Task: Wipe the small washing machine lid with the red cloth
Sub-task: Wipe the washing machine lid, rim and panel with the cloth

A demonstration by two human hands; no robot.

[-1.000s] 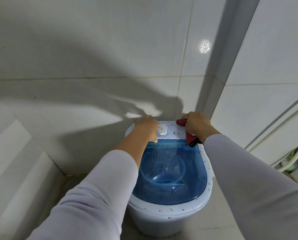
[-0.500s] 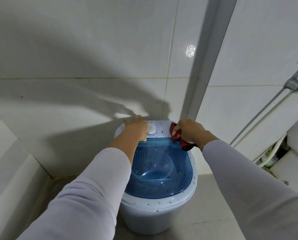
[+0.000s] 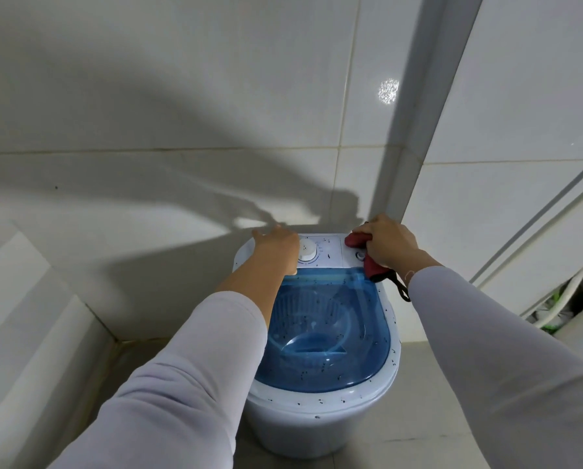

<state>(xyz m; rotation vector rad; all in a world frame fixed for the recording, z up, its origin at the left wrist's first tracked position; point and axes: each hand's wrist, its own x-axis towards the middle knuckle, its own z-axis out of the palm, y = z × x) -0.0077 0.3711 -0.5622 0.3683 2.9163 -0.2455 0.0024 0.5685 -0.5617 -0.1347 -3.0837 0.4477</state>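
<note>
While left hand (image 3: 276, 243) rests flat on panel, right hand (image 3: 390, 243) grips red cloth (image 3: 359, 240)

White wall tiles (image 3: 181, 96) fill the upper view, with grey grout lines running across and down them. A bright glint (image 3: 388, 90) shines on one tile near a vertical corner strip (image 3: 425, 106). A broad shadow (image 3: 147, 198) slants over the back wall. To the far right, two pale pipes (image 3: 533, 231) slope down the side wall, and below them a white hose (image 3: 561, 299) lies beside something green, too blurred to identify. The floor (image 3: 418, 418) is grey tile.
</note>
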